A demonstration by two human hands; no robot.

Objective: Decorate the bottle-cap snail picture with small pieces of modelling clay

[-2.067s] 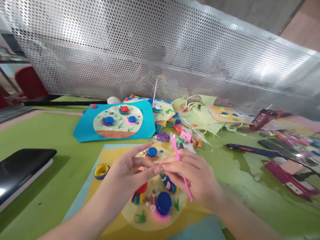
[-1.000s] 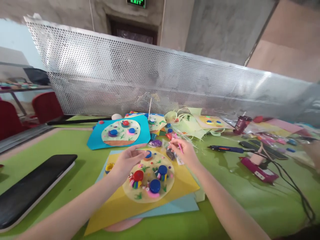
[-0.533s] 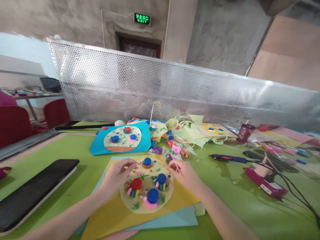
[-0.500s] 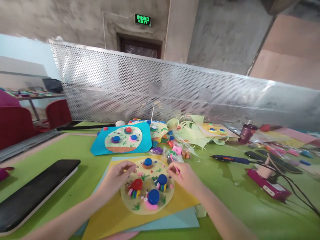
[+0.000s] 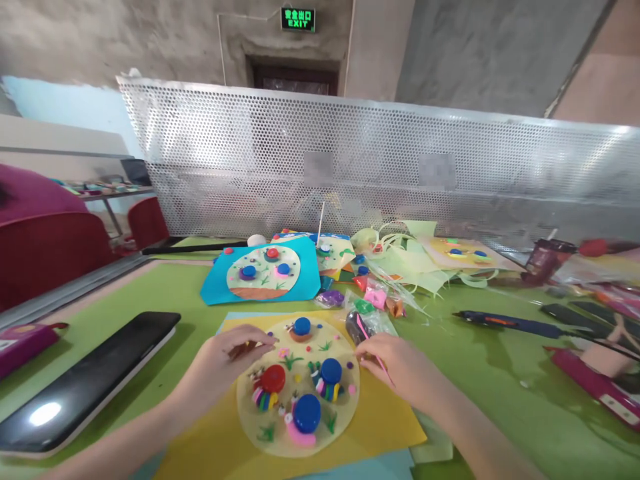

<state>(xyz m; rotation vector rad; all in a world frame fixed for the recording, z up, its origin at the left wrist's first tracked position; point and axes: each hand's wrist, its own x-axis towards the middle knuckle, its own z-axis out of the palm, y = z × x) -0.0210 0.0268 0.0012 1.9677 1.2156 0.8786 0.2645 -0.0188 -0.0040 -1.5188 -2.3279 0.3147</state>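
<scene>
On yellow paper (image 5: 385, 427) lies a cream paper circle (image 5: 250, 427). It bears clay snails with bottle-cap shells: a red cap (image 5: 273, 379) and several blue caps, the nearest being a blue cap (image 5: 307, 413) with a pink clay body. Small clay dots and green clay grass lie between them. My left hand (image 5: 233, 353) hovers at the circle's upper left edge, fingertips pinched together; anything in them is too small to make out. Over the right edge, my right hand (image 5: 395, 363) is closed around a thin pink clay tool (image 5: 383, 369), slanting through its fingers.
A dark phone-like slab (image 5: 90, 373) lies left. Behind the work are a similar picture on blue paper (image 5: 310, 273) and bagged clay (image 5: 376, 297). At right are a pen-like corded tool (image 5: 505, 323), a magenta power strip (image 5: 595, 390) and a cup (image 5: 549, 260). A perforated metal screen (image 5: 380, 173) stands behind.
The camera view has shifted, so the table things sit farther right or lower. Both hands stay over the circle's edges, the left still pinched and the right still holding the pink clay tool.
</scene>
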